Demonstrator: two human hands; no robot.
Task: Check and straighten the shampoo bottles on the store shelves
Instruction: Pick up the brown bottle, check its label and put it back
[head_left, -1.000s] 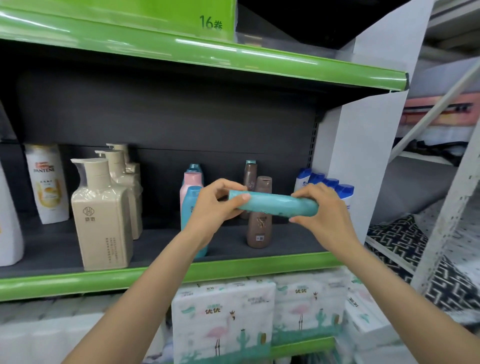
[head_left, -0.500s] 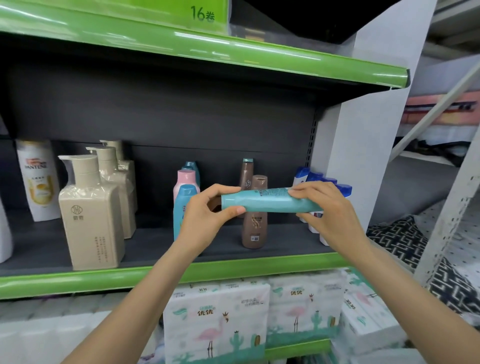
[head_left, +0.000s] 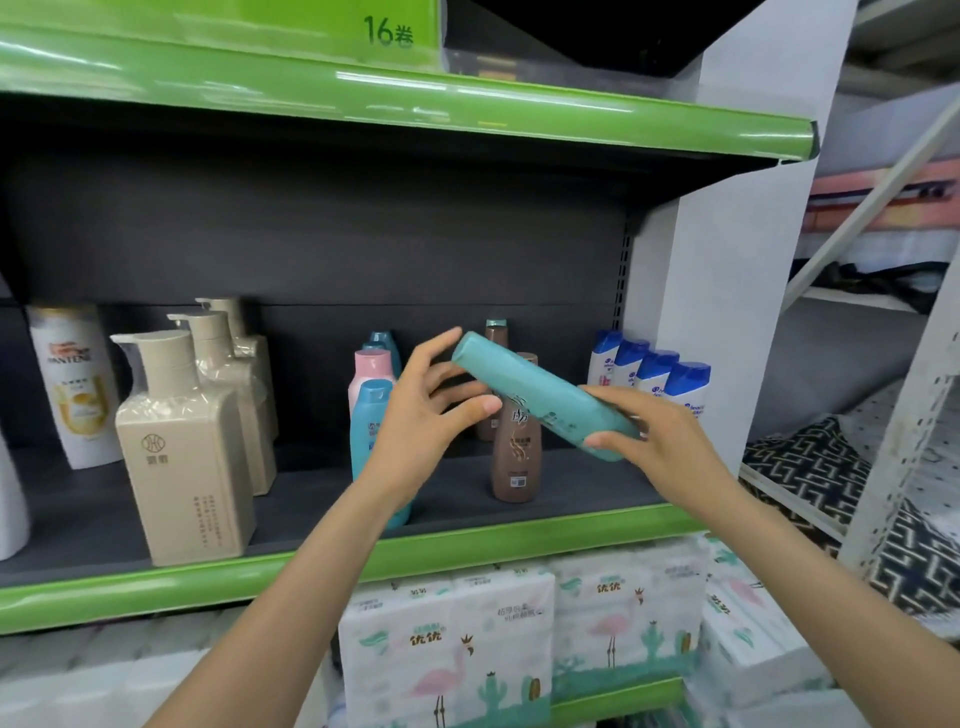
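Head view shows a teal shampoo bottle (head_left: 540, 397) held in the air in front of the middle shelf (head_left: 332, 564), tilted with one end up at the left and the other down at the right. The right hand (head_left: 660, 441) grips its lower end, fingers curled round it. The left hand (head_left: 431, 415) is open beside the upper part, fingers spread, the thumb near the bottle's underside; whether it touches is unclear. This looks like the checking step, with the bottle off the shelf and being looked over. Behind it stand a brown bottle (head_left: 517, 457), blue and pink bottles (head_left: 371, 415) and a row of blue-capped white bottles (head_left: 670, 384). Next, it likely needs turning upright and setting into the bare space near the brown bottle, label outward, without knocking its neighbours.
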